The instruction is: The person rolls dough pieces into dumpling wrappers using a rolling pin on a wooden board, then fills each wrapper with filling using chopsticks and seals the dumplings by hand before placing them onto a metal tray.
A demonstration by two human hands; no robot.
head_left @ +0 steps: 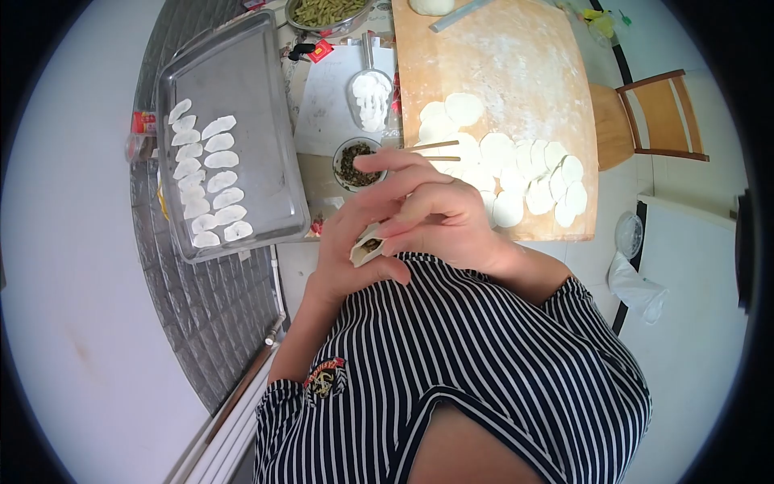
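A folded dumpling wrapper [368,247] with dark filling showing inside is held between my two hands, in front of my chest. My left hand [343,250] cradles it from the left and below, its thumb near the lower edge. The fingertips of my right hand [447,222] pinch the wrapper's upper right edge. Just beyond my hands is a bowl of dark filling [355,164], partly hidden by my fingers. A pair of chopsticks [439,146] sticks out to the right of the bowl, over round flat wrappers [508,207].
A metal tray [254,89] at the left carries rows of filled dumplings [223,180]. The floured wooden board [516,64] lies at the right, with dough [433,6] at its far edge. A scoop of flour [371,101] and a bowl of green pieces [326,11] are farther back.
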